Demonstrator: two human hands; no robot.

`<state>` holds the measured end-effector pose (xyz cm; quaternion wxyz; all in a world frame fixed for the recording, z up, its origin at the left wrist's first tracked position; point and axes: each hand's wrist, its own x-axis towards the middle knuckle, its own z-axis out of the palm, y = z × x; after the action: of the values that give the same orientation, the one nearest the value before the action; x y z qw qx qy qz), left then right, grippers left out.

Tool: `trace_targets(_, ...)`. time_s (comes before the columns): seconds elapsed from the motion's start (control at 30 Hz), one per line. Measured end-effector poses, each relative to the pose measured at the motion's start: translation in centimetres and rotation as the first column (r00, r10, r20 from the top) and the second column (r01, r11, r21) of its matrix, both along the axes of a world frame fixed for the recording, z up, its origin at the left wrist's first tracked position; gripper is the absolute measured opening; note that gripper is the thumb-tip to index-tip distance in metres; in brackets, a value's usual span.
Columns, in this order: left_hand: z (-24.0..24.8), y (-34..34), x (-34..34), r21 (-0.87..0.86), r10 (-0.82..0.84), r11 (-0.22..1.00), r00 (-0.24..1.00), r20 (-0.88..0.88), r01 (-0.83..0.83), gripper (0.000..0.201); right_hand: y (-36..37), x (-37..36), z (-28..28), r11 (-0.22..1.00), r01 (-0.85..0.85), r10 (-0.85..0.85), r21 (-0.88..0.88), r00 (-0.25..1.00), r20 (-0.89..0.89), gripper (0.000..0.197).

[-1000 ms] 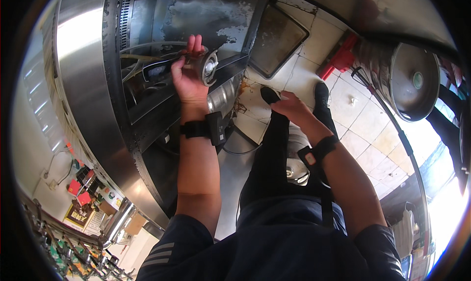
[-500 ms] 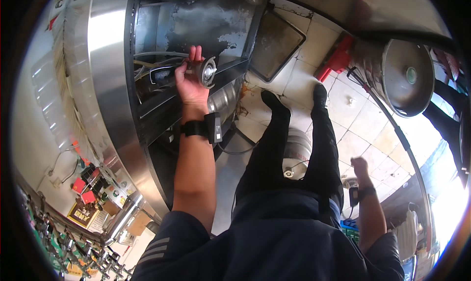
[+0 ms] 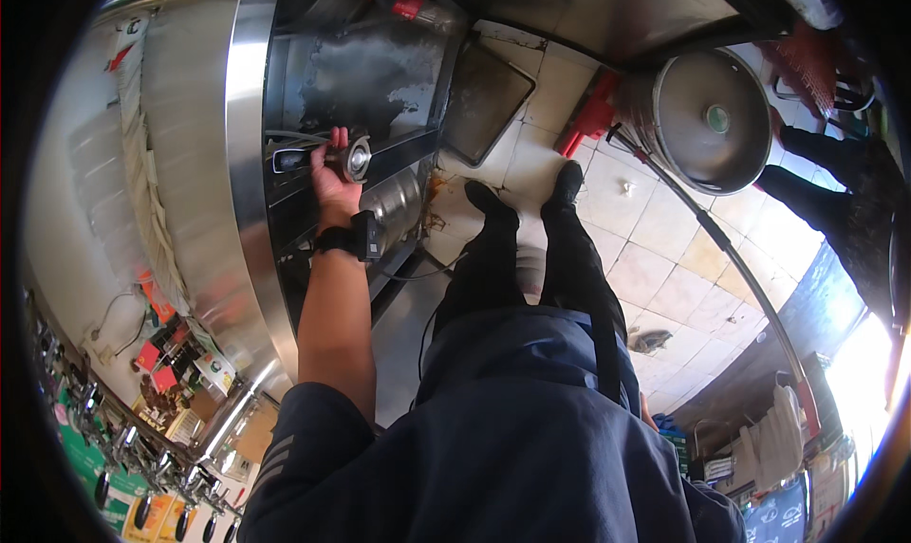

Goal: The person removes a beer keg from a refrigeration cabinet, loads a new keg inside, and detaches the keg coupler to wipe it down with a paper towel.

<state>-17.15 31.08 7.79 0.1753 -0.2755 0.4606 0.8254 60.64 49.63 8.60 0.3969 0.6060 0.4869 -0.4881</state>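
Note:
My left hand [image 3: 334, 175] is closed around a metal keg coupler [image 3: 357, 158] with a black handle, its round end turned to the right. A hose runs close behind it. I hold it at the open front of a steel under-counter cabinet [image 3: 249, 116], just above a steel keg [image 3: 394, 206] lying in shadow at its lower rail. Only a sliver of skin shows at my right hip; the right hand itself is hidden behind my body. Between my legs part of another keg [image 3: 531, 268] shows.
A large steel keg [image 3: 712, 116] stands ahead to the right, beside a red plastic tool [image 3: 593, 116] and a long pole [image 3: 721, 239]. A dark tray [image 3: 489, 102] lies on the tiles. Another person's dark-clothed legs [image 3: 835, 178] are at the far right. Beer taps [image 3: 123, 448] line the lower left.
My view has shifted, with my left hand still gripping the coupler by the cabinet. My right hand, a closed fist at my side before, has dropped out of sight behind my body.

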Motion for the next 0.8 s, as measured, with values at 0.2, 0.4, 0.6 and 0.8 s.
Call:
trace_targets(0.2, 1.3, -0.4, -0.3, -0.05, 0.023, 0.999, 0.999, 0.033, -0.021, 0.018, 0.6, -1.3, 0.3, 0.984, 0.179, -0.179, 0.02, 0.984, -0.023, 0.036)
trace_targets(0.4, 1.2, -0.3, -0.4, -0.038, 0.025, 0.999, 0.997, 0.074, -0.022, 0.012, 0.9, -2.7, 0.4, 0.971, 0.237, -0.236, 0.04, 0.971, -0.043, 0.036)
trace_targets(0.6, 1.0, 0.1, -1.1, -0.044, 0.033, 0.999, 0.997, 0.071, -0.029, 0.01, 0.1, -4.2, 1.0, 0.96, 0.274, -0.271, 0.063, 0.961, -0.057, 0.037)
trace_targets(0.8, 0.7, 0.2, -1.1, -0.06, 0.0, 0.998, 0.998, 0.064, 0.004, 0.01, -1.7, -5.2, 2.1, 0.942, 0.319, -0.311, 0.101, 0.946, -0.086, 0.037)
